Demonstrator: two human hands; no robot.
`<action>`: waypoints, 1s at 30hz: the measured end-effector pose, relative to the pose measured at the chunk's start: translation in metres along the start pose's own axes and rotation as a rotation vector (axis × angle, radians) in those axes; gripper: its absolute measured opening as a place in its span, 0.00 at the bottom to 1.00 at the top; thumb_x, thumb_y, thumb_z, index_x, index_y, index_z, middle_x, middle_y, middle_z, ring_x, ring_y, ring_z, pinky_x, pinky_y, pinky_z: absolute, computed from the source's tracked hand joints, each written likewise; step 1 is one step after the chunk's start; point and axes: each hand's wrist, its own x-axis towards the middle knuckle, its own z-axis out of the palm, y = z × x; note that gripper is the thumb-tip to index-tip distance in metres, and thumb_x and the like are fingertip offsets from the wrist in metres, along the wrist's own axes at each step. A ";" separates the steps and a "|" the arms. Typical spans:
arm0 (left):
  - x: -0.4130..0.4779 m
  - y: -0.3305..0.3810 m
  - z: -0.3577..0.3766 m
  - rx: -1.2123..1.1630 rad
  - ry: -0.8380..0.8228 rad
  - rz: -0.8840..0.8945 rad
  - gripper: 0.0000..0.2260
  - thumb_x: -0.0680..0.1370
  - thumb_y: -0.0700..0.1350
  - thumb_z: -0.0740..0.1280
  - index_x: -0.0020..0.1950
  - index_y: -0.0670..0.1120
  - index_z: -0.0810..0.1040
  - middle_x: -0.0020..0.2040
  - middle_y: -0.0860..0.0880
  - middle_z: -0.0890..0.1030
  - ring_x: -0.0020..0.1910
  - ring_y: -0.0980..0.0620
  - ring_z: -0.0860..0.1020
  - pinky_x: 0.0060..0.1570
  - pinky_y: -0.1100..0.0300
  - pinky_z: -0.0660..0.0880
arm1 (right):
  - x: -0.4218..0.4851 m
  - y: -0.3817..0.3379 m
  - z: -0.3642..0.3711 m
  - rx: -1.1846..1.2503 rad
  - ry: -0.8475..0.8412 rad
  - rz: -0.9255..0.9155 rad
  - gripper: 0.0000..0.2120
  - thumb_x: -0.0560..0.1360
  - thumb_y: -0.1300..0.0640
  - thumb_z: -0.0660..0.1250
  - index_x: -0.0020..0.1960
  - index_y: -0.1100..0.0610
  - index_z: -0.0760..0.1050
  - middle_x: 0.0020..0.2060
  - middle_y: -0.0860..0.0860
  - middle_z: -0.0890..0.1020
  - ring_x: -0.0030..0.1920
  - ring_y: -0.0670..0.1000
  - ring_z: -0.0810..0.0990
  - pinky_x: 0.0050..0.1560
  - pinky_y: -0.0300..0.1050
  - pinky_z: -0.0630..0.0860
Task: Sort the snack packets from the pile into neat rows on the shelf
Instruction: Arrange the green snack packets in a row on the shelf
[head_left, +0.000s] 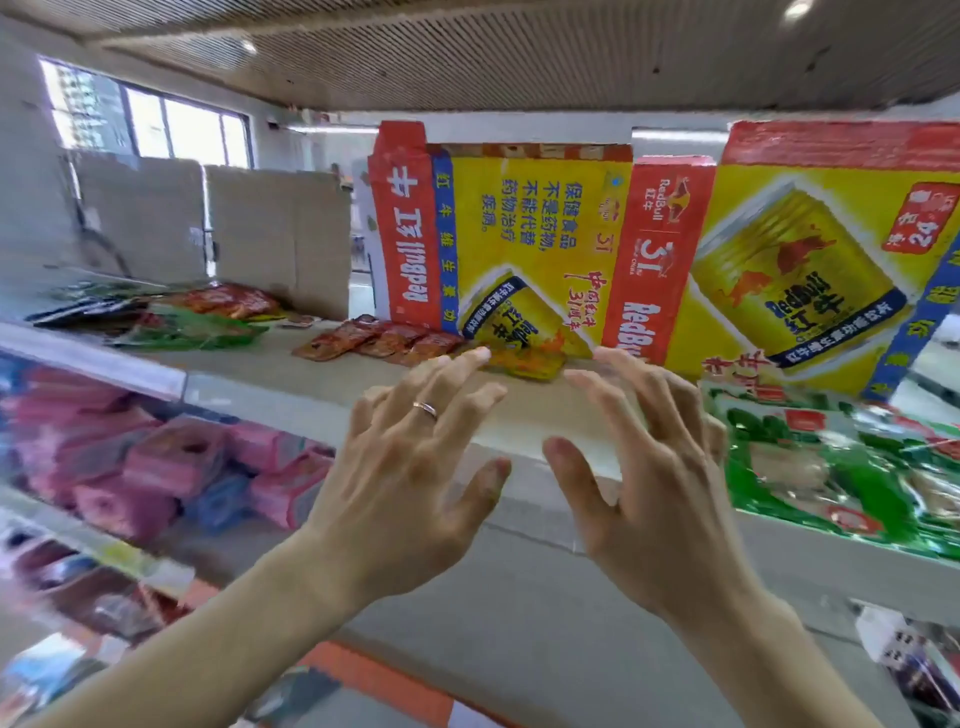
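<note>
Two hands: the left hand, wearing one ring, and the right hand. Two Red Bull cartons, the second at right. Two cardboard panels, the second beside it. Roughly four red snack packets in a row, one orange packet, and a pile too jumbled to count.

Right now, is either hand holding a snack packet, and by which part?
Nothing is held. The left hand and the right hand are both open, fingers spread, near a small orange-yellow foil snack packet on the beige shelf.
</note>
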 end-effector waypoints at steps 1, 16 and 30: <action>-0.010 -0.018 -0.008 0.020 0.003 -0.021 0.24 0.80 0.61 0.54 0.74 0.53 0.67 0.79 0.53 0.60 0.77 0.50 0.60 0.67 0.47 0.62 | 0.003 -0.017 0.013 0.012 -0.012 -0.016 0.23 0.77 0.41 0.59 0.67 0.52 0.74 0.70 0.50 0.71 0.71 0.54 0.66 0.64 0.58 0.67; -0.169 -0.252 -0.140 0.297 -0.009 -0.338 0.28 0.78 0.59 0.58 0.76 0.51 0.66 0.78 0.53 0.62 0.77 0.49 0.61 0.70 0.44 0.63 | 0.038 -0.279 0.196 0.350 -0.190 -0.172 0.24 0.77 0.39 0.56 0.70 0.45 0.66 0.74 0.49 0.65 0.74 0.56 0.60 0.67 0.60 0.60; -0.254 -0.350 -0.166 0.403 -0.009 -0.577 0.26 0.78 0.60 0.58 0.75 0.53 0.65 0.78 0.55 0.62 0.77 0.50 0.62 0.68 0.42 0.66 | 0.047 -0.396 0.305 0.532 -0.352 -0.325 0.25 0.77 0.36 0.55 0.73 0.41 0.63 0.76 0.42 0.59 0.76 0.48 0.50 0.67 0.52 0.53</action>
